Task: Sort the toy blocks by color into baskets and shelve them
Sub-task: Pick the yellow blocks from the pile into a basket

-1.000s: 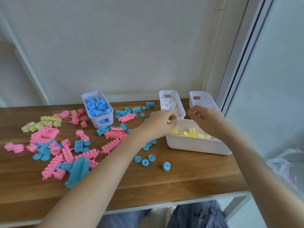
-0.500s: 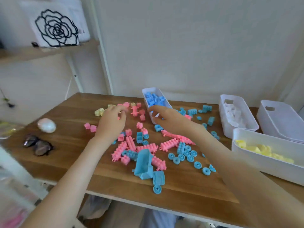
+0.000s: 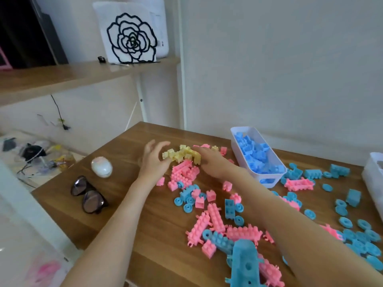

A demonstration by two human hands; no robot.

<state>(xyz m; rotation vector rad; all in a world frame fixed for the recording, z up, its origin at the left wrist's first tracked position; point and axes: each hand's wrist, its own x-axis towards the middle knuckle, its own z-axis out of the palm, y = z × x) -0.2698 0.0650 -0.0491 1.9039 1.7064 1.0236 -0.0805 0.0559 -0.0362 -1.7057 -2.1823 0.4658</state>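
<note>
Pink blocks (image 3: pixel 215 218) and blue pieces (image 3: pixel 229 208) lie unsorted on the near bench (image 3: pixel 145 224); beyond, the left grip (image 3: pixel 153 162), fingers apart, and the right grip (image 3: pixel 213 162), closure unclear, flank the yellow blocks (image 3: pixel 180 154); farther, the blue basket (image 3: pixel 240 158) is part-filled; the shelf (image 3: pixel 72 77) seemingly holds no basket yet.

Yellow blocks (image 3: pixel 182 155) clustered behind scattered pink blocks (image 3: pixel 215 217) and blue blocks (image 3: pixel 229 208); white basket (image 3: pixel 238 156) holds blue ones.
</note>
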